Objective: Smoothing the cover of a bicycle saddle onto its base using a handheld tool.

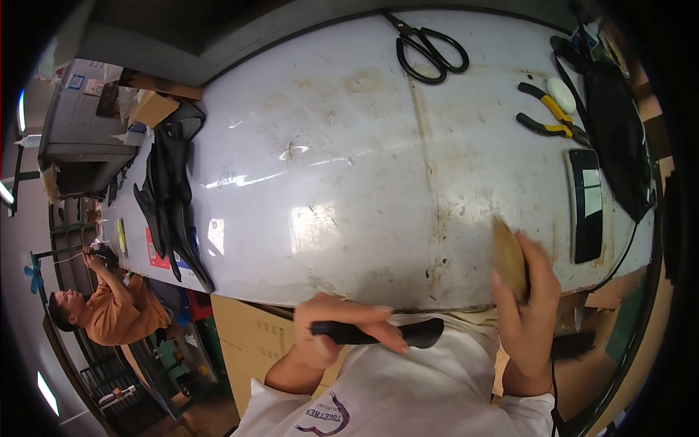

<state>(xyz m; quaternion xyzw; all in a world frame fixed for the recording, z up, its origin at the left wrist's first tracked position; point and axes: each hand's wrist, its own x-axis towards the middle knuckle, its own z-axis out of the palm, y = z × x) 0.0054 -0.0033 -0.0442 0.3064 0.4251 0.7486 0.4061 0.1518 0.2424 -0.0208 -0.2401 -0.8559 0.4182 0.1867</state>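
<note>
My left hand [324, 315] is closed around a long black piece [424, 333] with a rounded end, held level in front of my white shirt, just off the table's near edge. Its fingers cover the middle of the piece, and its material cannot be made out. Farther right, my right hand [537, 302] grips a tan, flat, pointed piece [510, 256] between thumb and fingers. Motion blurs that piece, so its exact kind is unclear. It is over the near right part of the white table [349, 211]. The two hands are apart.
Black-handled scissors [431, 54] lie at the far edge. To the right are yellow-and-black pliers [550, 113], a white oval object [561, 95], a phone [585, 207] and a black pouch [617, 138]. Black floppy pieces [169, 193] lie left; beyond sits another person [120, 313].
</note>
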